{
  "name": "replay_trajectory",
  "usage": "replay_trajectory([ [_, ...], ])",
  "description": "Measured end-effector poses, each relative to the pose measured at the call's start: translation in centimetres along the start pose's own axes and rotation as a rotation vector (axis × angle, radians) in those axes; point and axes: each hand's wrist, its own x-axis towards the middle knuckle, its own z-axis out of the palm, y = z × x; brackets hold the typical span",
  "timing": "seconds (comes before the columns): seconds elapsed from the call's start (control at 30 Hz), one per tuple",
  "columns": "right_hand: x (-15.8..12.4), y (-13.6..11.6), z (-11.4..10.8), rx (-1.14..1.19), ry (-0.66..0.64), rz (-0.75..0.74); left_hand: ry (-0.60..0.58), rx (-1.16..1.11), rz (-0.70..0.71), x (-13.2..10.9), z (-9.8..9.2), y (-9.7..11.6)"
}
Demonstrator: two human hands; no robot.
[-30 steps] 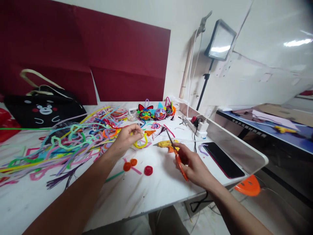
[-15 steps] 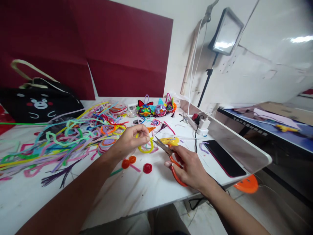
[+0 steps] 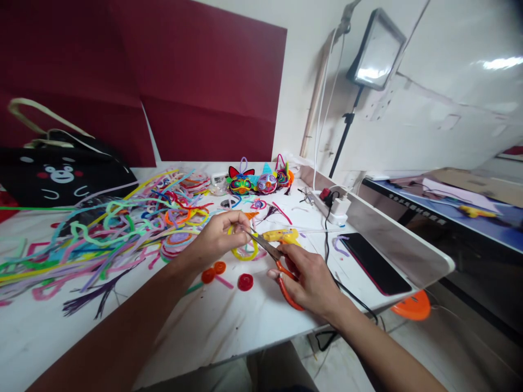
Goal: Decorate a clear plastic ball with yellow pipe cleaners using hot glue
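Observation:
My left hand (image 3: pixel 224 231) is closed in a pinch on a yellow pipe cleaner (image 3: pixel 249 256), bent into a loop that hangs below the fingers. In my right hand (image 3: pixel 308 275) is a pair of scissors (image 3: pixel 265 245) with orange handles. Their blade tips reach my left fingertips at the upper end of the loop. What lies between the blades is too small to tell. On the table below are a red coil (image 3: pixel 245 282) and two orange coils (image 3: pixel 208 275) beside a pink strip. A yellow glue gun (image 3: pixel 281 237) lies behind the scissors.
Tangled coloured pipe cleaners (image 3: pixel 118 228) cover the left side, before a black bag (image 3: pixel 61 174). Colourful figures (image 3: pixel 241 184) stand at the back. A power strip (image 3: pixel 333 212), a cable and a phone (image 3: pixel 373 264) lie to the right, by the raised table edge (image 3: pixel 392 234).
The scissors have moved left to my left fingertips, and their blades have drawn closer together. My left hand keeps its pinch on the yellow pipe cleaner.

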Motion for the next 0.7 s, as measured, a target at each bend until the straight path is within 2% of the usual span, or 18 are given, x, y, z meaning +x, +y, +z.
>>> replay_trajectory([
  [0.2,0.12,-0.08,0.15,-0.004,0.01,-0.014,0.005,-0.024,-0.044,-0.05,0.1,-0.12],
  [0.47,0.45,-0.24,0.42,-0.12,-0.003,-0.018,-0.029,-0.019,-0.025,0.02,0.05,-0.36],
  [0.7,0.75,-0.07,0.77,-0.192,0.07,-0.071,-0.054,0.0,-0.019,-0.06,0.17,-0.11],
])
